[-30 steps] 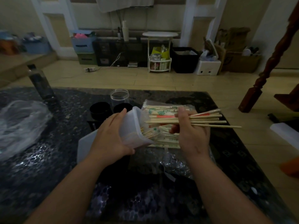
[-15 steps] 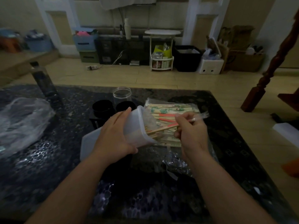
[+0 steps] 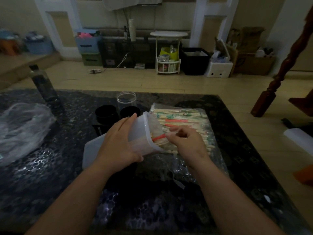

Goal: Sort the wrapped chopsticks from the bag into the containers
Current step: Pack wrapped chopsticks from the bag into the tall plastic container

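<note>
My left hand [image 3: 118, 141] grips a white translucent plastic container [image 3: 149, 133], tipped on its side with its mouth facing right. Several wrapped chopsticks [image 3: 159, 139] stick out of that mouth, one with a red wrapper. My right hand [image 3: 186, 141] sits at the mouth, fingers curled and pinching the ends of those chopsticks. Behind it lies a clear plastic bag [image 3: 208, 116] full of wrapped chopsticks [image 3: 183, 118] with green and red wrappers.
Two black cups [image 3: 105, 114] [image 3: 129, 111] and a clear jar [image 3: 126, 99] stand behind the container. A white lid [image 3: 92, 150] lies under my left wrist. A crumpled plastic bag [image 3: 20, 128] lies far left beside a dark bottle [image 3: 42, 85]. The dark table's far edge [image 3: 169, 93] runs behind.
My right hand carried a bundle of chopsticks leftwards and pushed it into the tipped container. The long ends that stuck out to the right are now inside.
</note>
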